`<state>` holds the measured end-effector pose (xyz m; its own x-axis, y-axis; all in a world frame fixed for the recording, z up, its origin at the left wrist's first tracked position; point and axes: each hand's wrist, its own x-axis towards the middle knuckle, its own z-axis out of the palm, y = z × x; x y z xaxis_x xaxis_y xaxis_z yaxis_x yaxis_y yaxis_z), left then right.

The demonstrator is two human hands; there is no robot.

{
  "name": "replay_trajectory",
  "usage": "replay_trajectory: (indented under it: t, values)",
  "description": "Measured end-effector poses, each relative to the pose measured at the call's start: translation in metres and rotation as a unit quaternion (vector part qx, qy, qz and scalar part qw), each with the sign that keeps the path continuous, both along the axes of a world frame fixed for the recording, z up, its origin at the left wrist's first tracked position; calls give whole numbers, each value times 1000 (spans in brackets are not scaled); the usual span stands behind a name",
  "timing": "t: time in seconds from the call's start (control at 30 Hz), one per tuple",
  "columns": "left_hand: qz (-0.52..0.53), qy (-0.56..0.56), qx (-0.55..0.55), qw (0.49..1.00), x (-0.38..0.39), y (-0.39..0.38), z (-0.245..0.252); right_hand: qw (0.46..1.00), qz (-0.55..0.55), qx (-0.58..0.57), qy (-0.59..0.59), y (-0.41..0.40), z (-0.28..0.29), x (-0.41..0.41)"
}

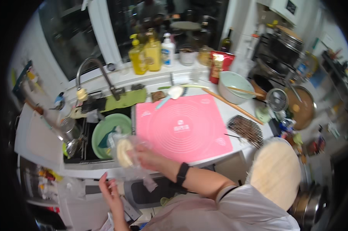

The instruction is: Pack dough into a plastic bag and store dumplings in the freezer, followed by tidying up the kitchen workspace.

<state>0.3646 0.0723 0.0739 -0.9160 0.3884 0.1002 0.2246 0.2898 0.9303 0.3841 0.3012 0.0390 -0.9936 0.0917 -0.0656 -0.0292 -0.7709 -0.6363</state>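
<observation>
My right hand (145, 157), blurred, is at a clear plastic bag (133, 173) with a pale, dough-like lump (124, 153) in it. The bag hangs over the counter's front edge, by the sink. Lower left, my left hand (110, 189) is raised with its fingers apart and nothing in it. A pink silicone kneading mat (185, 127) lies flat on the counter, right of the sink. A white spoon with a blue handle (175, 92) rests across the mat's back edge. In the sink stands a green basin (97, 141) with a dark green thing inside.
Right of the mat are a wooden rolling pin (234, 106), a pale green bowl (237, 86) and a dark slatted mat (246, 130). A round pale board (276, 173) stands at the right. Soap bottles (139, 57) line the windowsill. The faucet (97, 62) arches behind the sink.
</observation>
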Motion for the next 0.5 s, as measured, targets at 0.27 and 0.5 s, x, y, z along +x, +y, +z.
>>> replay_trajectory:
  t: [0.27,0.5]
  values:
    - [-186,-430,270,841,-43,-11,-38,989,-16,139,44,-68,-2,28]
    - [-178,-525,252,793,-6,21,-64,634,-212,744,-14,-87,-25,79]
